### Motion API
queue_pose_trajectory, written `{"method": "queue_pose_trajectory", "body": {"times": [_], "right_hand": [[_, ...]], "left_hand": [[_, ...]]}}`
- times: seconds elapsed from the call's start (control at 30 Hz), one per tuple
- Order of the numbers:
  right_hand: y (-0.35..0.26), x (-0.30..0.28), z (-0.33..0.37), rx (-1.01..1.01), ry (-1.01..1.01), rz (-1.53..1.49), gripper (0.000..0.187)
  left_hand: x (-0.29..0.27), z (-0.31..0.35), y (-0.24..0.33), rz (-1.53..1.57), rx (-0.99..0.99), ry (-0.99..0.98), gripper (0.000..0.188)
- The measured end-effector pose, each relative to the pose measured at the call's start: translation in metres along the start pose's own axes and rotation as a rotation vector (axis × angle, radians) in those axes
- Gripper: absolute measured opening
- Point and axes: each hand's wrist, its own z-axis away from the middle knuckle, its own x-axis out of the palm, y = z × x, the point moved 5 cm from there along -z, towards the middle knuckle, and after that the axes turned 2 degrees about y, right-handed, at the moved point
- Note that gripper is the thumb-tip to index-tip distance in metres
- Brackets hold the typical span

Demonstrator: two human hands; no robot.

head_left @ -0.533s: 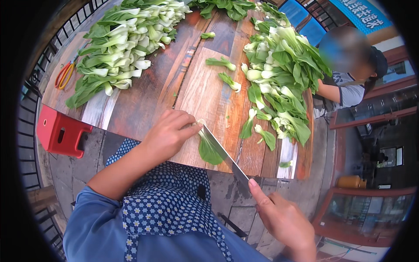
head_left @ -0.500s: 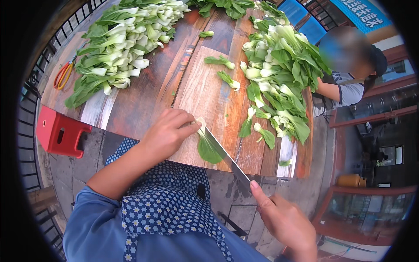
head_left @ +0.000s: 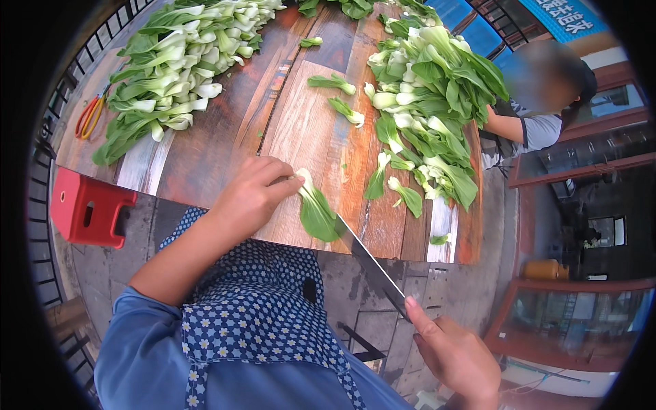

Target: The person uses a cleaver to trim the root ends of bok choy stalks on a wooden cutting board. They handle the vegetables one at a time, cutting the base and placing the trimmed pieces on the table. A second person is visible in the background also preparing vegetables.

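Close to the table's near edge, my left hand (head_left: 256, 188) pinches the pale stem end of a bok choy (head_left: 316, 213), whose green leaf points toward me. My right hand (head_left: 451, 352) grips the handle of a long kitchen knife (head_left: 372, 270). Its tip lies beside the leaf's right side, and the blade slants down to my hand past the table edge. A few loose bok choy pieces, such as one small head (head_left: 347, 112), lie beyond my left hand on the board-patterned table (head_left: 205, 160).
Piled bok choy (head_left: 184, 65) covers the far left, and another heap (head_left: 437, 89) the right. Scissors with orange-yellow handles (head_left: 90, 117) lie by the left edge. A red stool (head_left: 89, 208) stands below the left side. A person (head_left: 540, 102) is beyond the right heap.
The knife has drawn back toward me and right, away from the stem end to beside the leaf. More of the bok choy now shows. My left hand keeps hold of it.
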Motion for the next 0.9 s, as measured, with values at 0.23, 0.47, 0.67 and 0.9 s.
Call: {"method": "queue_pose_trajectory", "body": {"times": [0.23, 0.47, 0.67, 0.9], "right_hand": [[-0.001, 0.0, 0.017, 0.082, -0.018, -0.023, 0.081], [0.005, 0.003, 0.014, 0.074, 0.075, -0.125, 0.079], [0.01, 0.015, -0.013, -0.059, 0.118, -0.245, 0.076], [0.028, 0.029, -0.027, 0.002, 0.124, -0.247, 0.075]], "left_hand": [[-0.002, -0.003, 0.002, 0.012, 0.01, 0.014, 0.035], [-0.006, -0.002, 0.005, -0.049, 0.05, 0.031, 0.029], [-0.006, -0.001, 0.004, -0.081, 0.061, -0.011, 0.02], [-0.005, 0.0, 0.002, -0.05, 0.049, -0.025, 0.02]]}}
